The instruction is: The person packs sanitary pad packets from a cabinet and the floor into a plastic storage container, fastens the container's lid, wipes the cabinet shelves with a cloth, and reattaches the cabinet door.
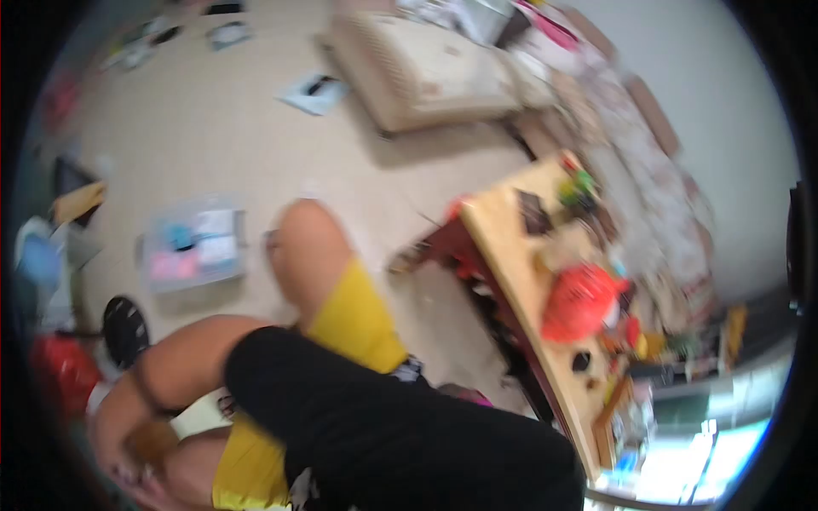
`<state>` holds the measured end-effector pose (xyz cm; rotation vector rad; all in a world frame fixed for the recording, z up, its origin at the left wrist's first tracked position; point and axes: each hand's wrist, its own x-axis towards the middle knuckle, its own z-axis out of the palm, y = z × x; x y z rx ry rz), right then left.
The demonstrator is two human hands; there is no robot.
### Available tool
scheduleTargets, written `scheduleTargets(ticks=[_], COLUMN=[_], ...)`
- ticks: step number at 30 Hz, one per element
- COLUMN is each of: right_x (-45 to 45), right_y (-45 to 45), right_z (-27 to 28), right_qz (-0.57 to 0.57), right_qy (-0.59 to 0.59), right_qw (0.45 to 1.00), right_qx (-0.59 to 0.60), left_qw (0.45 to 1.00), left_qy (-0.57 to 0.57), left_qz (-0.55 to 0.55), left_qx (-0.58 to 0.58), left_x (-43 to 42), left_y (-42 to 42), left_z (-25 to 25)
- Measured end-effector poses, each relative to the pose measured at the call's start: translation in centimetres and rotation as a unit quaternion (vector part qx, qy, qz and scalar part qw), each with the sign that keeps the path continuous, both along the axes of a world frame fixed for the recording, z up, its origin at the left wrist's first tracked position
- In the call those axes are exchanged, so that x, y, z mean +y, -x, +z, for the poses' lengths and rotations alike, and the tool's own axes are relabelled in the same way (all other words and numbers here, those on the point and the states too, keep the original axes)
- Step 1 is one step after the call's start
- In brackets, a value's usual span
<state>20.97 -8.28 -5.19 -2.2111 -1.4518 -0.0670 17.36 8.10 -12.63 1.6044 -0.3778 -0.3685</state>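
Observation:
The view is tilted and smeared by motion. A black-sleeved arm, seemingly my right, crosses over my yellow shorts and bends down at the lower left. At its end my right hand (141, 477) is blurred beside my bent leg, near the frame's edge. Its fingers are too smeared to read, and nothing in them can be made out. Between arm and leg shows a pale item (200, 415) with dark marks. My left hand is not visible. Nearby on the floor is a clear plastic bin (152, 271) with white, blue and pink things in it.
A wooden table (503, 217) stands at the right, bearing a red plastic bag (579, 302) and small items. Behind it is a cream padded seat (443, 72). A black round object (125, 330) and another red bag (68, 370) lie at left.

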Motion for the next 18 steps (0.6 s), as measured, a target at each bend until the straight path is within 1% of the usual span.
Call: scheduleTargets(ticks=[2, 3, 5, 7, 11, 15, 18], right_x=[0.0, 0.0, 1.2, 2.7, 4.4, 5.6, 7.0], right_y=[2.5, 3.6, 4.9, 5.9, 6.8, 7.2, 7.7], right_z=[2.2, 3.2, 4.4, 4.2, 4.1, 4.8, 5.5], right_qz=[-0.059, -0.075, -0.078, -0.072, -0.082, -0.086, -0.071], right_qy=[-0.062, -0.09, -0.121, -0.138, -0.162, -0.183, -0.192], right_qw=[0.996, 0.993, 0.989, 0.987, 0.981, 0.977, 0.976], right_qx=[0.017, 0.03, 0.036, 0.047, 0.068, 0.069, 0.07], left_qw=[0.995, 0.991, 0.986, 0.983, 0.98, 0.978, 0.978], left_qy=[-0.086, -0.102, -0.129, -0.148, -0.164, -0.184, -0.191], left_qz=[-0.056, -0.081, -0.102, -0.106, -0.108, -0.102, -0.083], left_qx=[-0.016, -0.002, -0.01, -0.011, 0.003, 0.004, 0.0], left_x=[-5.4, -7.2, -8.5, -9.0, -9.0, -8.7, -7.2], left_y=[2.9, 2.9, 3.7, 5.2, 5.2, 4.1, 2.8], left_z=[0.9, 1.4, 2.3, 2.1, 2.3, 4.0, 6.5])
